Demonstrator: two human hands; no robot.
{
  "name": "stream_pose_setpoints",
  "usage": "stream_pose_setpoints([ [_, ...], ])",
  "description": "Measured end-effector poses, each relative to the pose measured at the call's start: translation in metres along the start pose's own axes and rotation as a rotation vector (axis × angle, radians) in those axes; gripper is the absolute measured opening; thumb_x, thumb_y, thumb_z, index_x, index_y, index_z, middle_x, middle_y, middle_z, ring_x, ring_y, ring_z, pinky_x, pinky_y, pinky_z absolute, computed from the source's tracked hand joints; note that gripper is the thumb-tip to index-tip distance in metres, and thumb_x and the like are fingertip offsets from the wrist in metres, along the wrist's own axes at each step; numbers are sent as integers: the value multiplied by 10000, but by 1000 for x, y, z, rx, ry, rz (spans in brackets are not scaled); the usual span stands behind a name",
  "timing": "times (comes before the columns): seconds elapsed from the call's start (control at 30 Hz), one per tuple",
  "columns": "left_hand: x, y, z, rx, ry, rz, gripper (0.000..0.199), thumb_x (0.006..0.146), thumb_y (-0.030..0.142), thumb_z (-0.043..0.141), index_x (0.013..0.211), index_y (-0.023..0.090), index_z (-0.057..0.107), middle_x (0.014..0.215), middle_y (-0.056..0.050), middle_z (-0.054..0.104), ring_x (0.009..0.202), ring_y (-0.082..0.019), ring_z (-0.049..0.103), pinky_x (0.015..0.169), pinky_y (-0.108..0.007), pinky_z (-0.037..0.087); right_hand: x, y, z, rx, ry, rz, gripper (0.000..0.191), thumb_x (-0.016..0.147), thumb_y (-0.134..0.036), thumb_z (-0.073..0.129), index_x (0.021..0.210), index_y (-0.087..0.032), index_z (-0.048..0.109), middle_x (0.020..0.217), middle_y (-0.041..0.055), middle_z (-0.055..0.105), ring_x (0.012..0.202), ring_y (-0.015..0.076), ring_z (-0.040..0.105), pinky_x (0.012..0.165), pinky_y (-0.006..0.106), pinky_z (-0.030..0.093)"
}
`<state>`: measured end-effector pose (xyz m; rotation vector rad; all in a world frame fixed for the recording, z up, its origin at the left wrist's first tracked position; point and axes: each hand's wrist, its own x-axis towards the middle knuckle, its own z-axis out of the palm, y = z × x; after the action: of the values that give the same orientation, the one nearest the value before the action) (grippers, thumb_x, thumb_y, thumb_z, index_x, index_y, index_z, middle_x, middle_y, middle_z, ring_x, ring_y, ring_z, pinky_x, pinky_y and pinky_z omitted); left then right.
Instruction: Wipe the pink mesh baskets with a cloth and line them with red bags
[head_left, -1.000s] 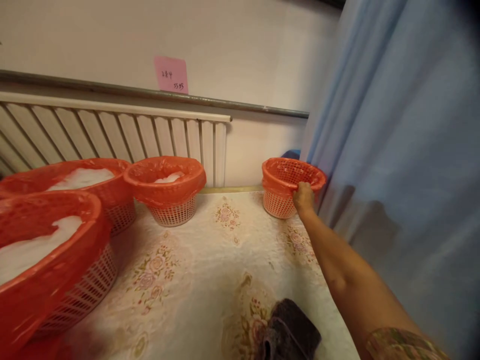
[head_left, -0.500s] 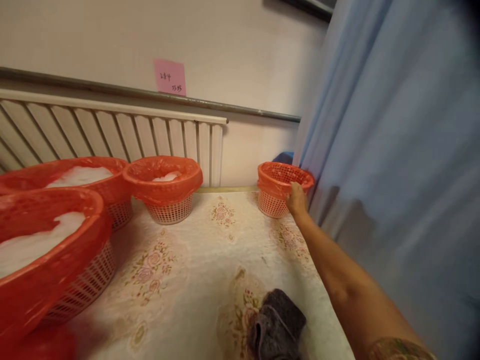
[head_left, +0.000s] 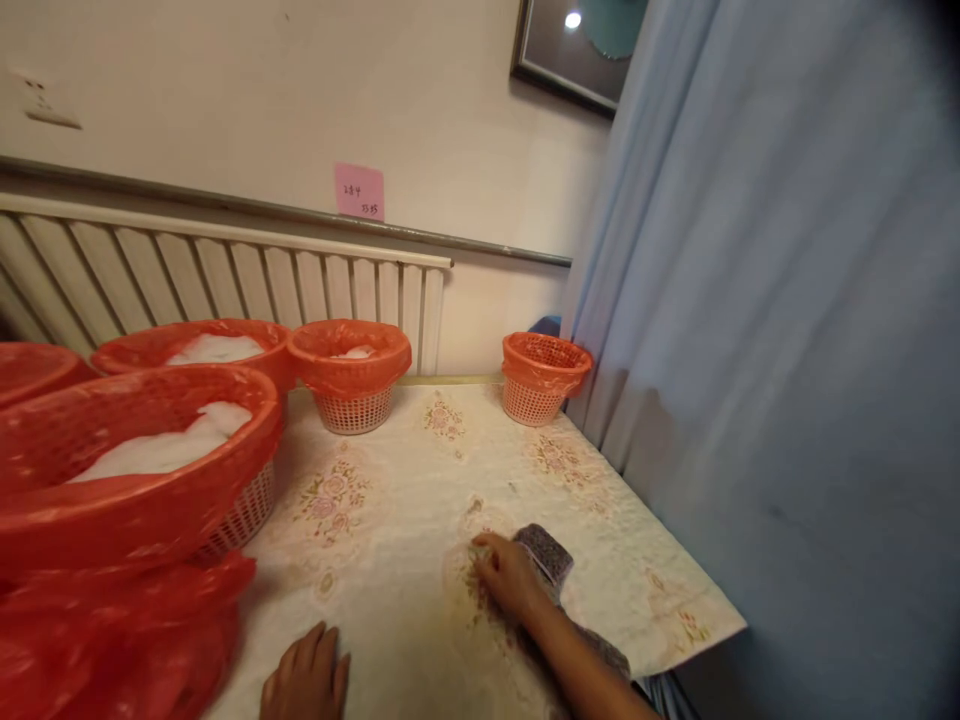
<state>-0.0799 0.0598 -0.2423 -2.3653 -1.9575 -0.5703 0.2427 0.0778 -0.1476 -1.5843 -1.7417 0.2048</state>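
My right hand (head_left: 510,578) is low over the flowered tablecloth (head_left: 405,520), its fingers curled together; whatever they hold, if anything, is hidden. Directly beside it lies a folded dark grey cloth (head_left: 545,553), partly covered by the hand and forearm. At the bottom edge, my left hand (head_left: 304,678) rests palm down on the tablecloth, fingers extended and holding nothing. Back right, against the curtain, stands a small pink plastic basket (head_left: 531,400) with a red bag over its rim.
Several red-lined baskets crowd the left side, including a large one (head_left: 247,510) with white fluffy material and a smaller one (head_left: 356,410) behind. A loose red plastic bag (head_left: 135,640) lies in front. A blue curtain (head_left: 720,330) borders the right, and a radiator (head_left: 277,280) stands along the wall.
My right hand has let go of the small basket's rim and come back near the grey cloth. My left hand has appeared at the bottom. The view has shifted slightly.
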Motion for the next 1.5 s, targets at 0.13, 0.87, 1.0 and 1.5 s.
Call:
stream_pose_setpoints([
  [0.13, -1, 6, -11, 37, 1, 17, 415, 924, 306, 362, 1189, 125, 625, 1278, -152, 598, 1204, -301, 492, 980, -452, 379, -64, -31, 40, 131, -57, -3, 431, 649, -68, 499, 1008, -234, 670, 749, -2, 687, 654, 185, 658, 649, 302, 548],
  [0.87, -14, 7, -62, -222, -310, -4, 357, 822, 142, 471, 1139, 152, 635, 1256, -111, 639, 1204, -228, 551, 1036, -353, 391, -130, -33, 92, -223, 44, -230, 250, 829, -18, 384, 848, -199, 555, 820, 27, 542, 794, 168, 537, 736, 262, 379],
  [1.0, -9, 12, -96, -330, -283, 65, 355, 846, 169, 458, 1157, 142, 629, 1171, -102, 680, 1100, -195, 617, 980, -305, 447, -130, -35, 91, -226, 44, -241, 239, 841, -28, 392, 841, -201, 556, 816, 23, 539, 793, 163, 539, 740, 255, 381],
  [1.5, 10, -11, -121, -377, -128, 155, 306, 874, 159, 415, 1096, 168, 625, 1082, -89, 692, 1011, -192, 643, 925, -327, 487, -134, -36, 95, -246, 41, -232, 235, 836, -18, 397, 837, -205, 538, 828, 28, 529, 811, 177, 528, 751, 278, 380],
])
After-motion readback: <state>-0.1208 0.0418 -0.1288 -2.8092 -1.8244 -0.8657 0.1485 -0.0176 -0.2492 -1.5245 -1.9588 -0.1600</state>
